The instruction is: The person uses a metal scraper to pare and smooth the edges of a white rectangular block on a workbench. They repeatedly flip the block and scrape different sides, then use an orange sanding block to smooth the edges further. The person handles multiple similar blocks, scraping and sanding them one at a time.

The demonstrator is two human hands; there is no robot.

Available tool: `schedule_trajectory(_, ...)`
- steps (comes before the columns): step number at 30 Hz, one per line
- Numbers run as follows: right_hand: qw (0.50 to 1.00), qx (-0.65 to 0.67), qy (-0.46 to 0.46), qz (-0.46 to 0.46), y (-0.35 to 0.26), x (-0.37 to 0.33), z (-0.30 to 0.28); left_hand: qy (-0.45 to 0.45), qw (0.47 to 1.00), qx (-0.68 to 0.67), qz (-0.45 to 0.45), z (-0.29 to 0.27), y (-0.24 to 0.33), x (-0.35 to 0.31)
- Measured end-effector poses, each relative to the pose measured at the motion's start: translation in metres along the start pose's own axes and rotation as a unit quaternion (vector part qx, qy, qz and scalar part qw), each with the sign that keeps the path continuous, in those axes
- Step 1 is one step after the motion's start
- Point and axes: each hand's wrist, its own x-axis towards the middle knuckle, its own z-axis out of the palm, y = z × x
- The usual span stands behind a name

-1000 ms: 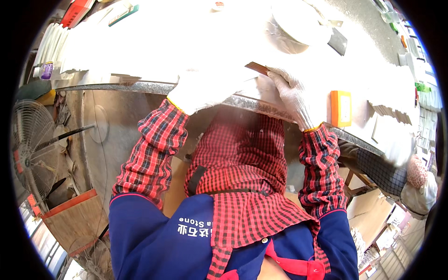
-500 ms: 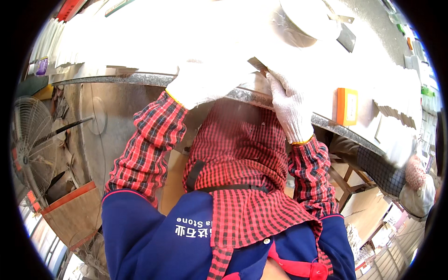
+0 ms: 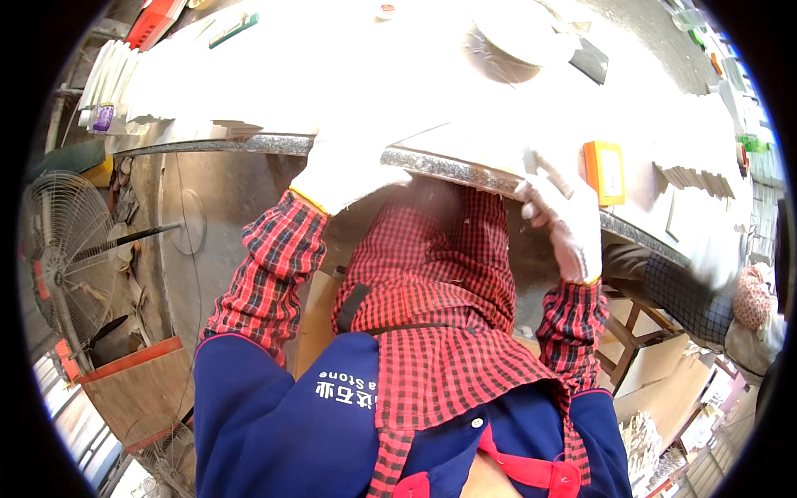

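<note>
My left hand (image 3: pixel 340 174), in a white knit glove with a yellow cuff edge, rests at the front edge of the white worktable (image 3: pixel 274 143). Glare washes out its fingers, so their pose is unclear. My right hand (image 3: pixel 569 220), gloved alike, is raised just off the table edge with its fingers curled. Whatever it holds is lost in the glare. Between the hands, a pale flat piece (image 3: pixel 419 139) with a thin dark edge line lies at the table's rim. An orange box (image 3: pixel 604 173) with a white label stands beside my right hand.
Farther back sit a white bowl (image 3: pixel 515 33) and a dark-bladed scraper (image 3: pixel 589 60). White stacked pieces (image 3: pixel 697 133) are on the right, a green-and-white item (image 3: pixel 233 31) on the far left. A fan (image 3: pixel 70 241) stands at left; another person's checked sleeve (image 3: pixel 685 290) shows at right.
My right hand has drawn back and to the right, off the tabletop. The flat brown-grey blade it held is no longer visible. My left hand stays near the edge.
</note>
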Motion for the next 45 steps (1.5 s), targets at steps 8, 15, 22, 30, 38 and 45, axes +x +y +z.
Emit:
schedule_trajectory(8, 0.975, 0.197, -0.097, 0.030, 0.056, -0.031, 0.029, 0.028, 0.996, 0.014, 0.089, -0.001, -0.032, 0.001)
schedule_trajectory(15, 0.944, 0.282, -0.171, 0.029, 0.062, -0.017, 0.037, -0.163, 0.986, 0.041, -0.009, -0.061, -0.027, 0.020)
schedule_trajectory(22, 0.902, 0.400, -0.139, 0.091, 0.043, 0.007, 0.061, 0.025, 0.992, 0.108, 0.066, -0.048, -0.050, 0.036)
schedule_trajectory(30, 0.879, 0.466, -0.074, 0.068, 0.019, 0.033, 0.098, -0.099, 0.995, -0.013, -0.007, -0.030, -0.055, 0.054)
schedule_trajectory(38, 0.838, 0.543, -0.021, 0.046, 0.023, 0.048, 0.143, -0.053, 0.995, -0.081, 0.024, -0.027, -0.051, 0.041)
schedule_trajectory(45, 0.815, 0.575, -0.028, 0.058, 0.015, 0.045, 0.145, -0.036, 0.995, -0.014, 0.087, -0.041, -0.033, 0.039)
